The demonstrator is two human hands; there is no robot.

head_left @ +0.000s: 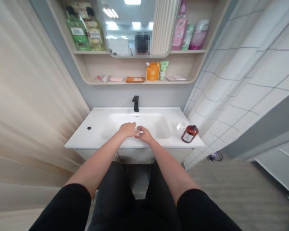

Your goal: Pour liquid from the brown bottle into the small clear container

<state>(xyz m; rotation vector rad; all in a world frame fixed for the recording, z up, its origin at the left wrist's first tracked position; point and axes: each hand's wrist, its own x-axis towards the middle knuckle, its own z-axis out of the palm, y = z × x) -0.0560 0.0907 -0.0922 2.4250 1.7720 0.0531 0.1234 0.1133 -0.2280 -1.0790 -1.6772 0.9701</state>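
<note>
Both hands are close together over the front of the white sink basin (156,126). My left hand (128,129) is bent at the wrist, its fingers curled toward the other hand. My right hand (145,134) has its fingers curled around a small whitish or clear thing (140,132), too small to name. The fingertips of the two hands meet or nearly meet there, and the left fingers are partly hidden. Behind them stands a black faucet (135,104). To the right, a brown pump-style bottle (189,134) with a white label sits on the countertop.
A clear object (180,127) lies beside the brown bottle. Above the sink, a shelf (96,82) carries an orange pouch (153,71), a green tube (163,70) and small packages. Bottles flank a mirror (125,29). Curtains (26,96) hang at the left.
</note>
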